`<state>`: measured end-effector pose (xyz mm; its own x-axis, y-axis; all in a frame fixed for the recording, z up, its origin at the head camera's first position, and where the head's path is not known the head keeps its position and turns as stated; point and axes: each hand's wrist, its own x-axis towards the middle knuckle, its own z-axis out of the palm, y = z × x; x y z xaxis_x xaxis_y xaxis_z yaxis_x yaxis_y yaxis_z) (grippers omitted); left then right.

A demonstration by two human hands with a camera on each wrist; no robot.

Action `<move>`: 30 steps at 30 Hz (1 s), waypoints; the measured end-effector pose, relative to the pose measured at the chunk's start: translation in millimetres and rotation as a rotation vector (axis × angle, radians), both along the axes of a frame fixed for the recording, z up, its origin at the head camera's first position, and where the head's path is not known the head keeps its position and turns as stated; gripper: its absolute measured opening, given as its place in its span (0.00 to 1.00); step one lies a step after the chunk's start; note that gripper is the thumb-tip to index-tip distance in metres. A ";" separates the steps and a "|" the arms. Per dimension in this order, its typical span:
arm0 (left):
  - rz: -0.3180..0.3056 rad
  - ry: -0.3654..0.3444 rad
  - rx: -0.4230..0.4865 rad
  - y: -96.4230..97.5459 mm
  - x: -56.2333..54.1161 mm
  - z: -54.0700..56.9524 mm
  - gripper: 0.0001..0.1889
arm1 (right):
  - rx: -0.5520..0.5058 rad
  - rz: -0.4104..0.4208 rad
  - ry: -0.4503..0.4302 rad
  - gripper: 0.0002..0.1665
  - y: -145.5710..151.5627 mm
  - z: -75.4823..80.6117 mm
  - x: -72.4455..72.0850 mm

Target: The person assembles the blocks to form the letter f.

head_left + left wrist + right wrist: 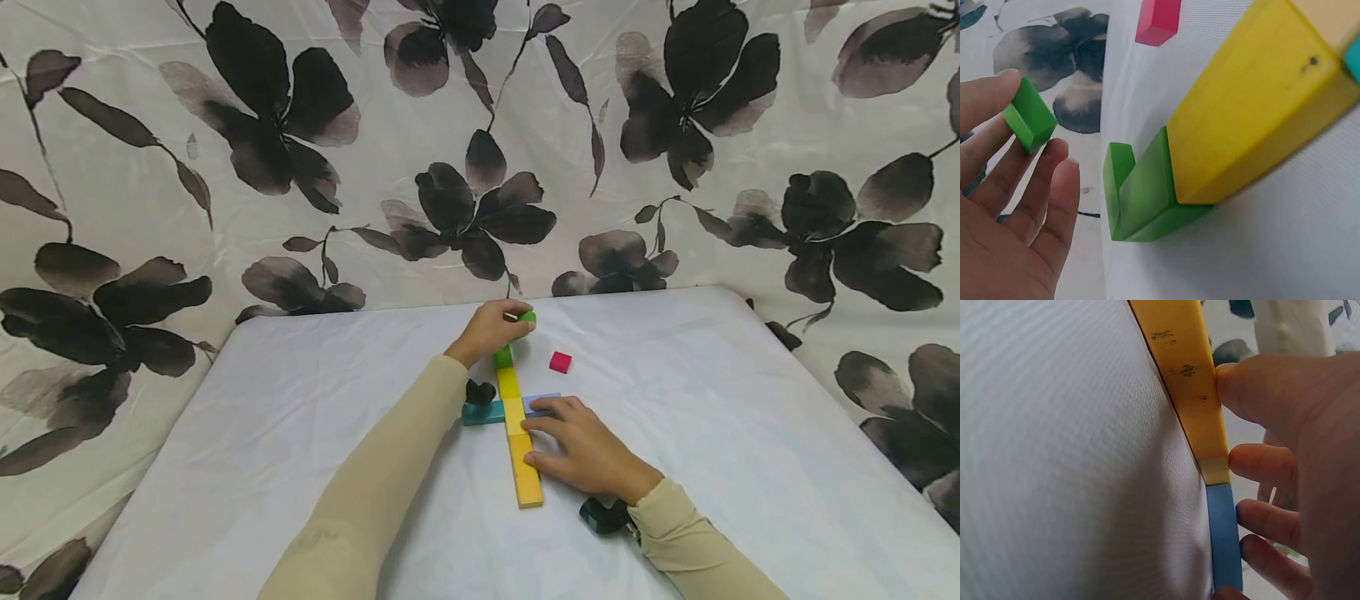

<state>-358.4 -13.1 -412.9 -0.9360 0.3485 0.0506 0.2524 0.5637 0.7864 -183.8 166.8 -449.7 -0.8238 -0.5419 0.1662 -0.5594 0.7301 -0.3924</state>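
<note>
At the far end of a row of blocks, my left hand (491, 331) pinches a small green block (1030, 115) between thumb and fingers, raised off the table. Below it on the table, green pieces (1150, 194) meet the end of a yellow block (1241, 106). My right hand (592, 446) lies over the near half of the row. In the right wrist view, its fingertips touch an orange-yellow block (1188, 381) and a blue block (1225, 537), without curling round them. A teal block (483, 413) sticks out on the row's left side, opposite the blue one.
A small red block (560, 362) lies alone right of the row. The white-covered table (712, 400) ends at a floral cloth (570, 183) hanging behind. Dark wrist devices, one on the right wrist (603, 515), sit close above the table.
</note>
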 end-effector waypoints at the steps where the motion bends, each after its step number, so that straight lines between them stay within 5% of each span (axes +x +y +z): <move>1: -0.002 0.006 -0.009 1.3 -1.1 -0.2 0.22 | -0.002 0.001 0.001 0.28 0.0 -0.3 0.0; 10: 0.000 0.017 -0.033 12.3 -4.3 -0.5 0.21 | -0.003 0.001 -0.005 0.28 0.5 0.8 -0.3; 16: 0.008 0.088 -0.050 24.0 -2.5 -3.1 0.19 | -0.007 0.000 -0.003 0.28 1.8 -0.7 -0.1; 30: -0.011 0.266 -0.406 49.9 -3.8 -6.5 0.18 | -0.040 0.035 0.024 0.26 5.4 -1.3 -1.8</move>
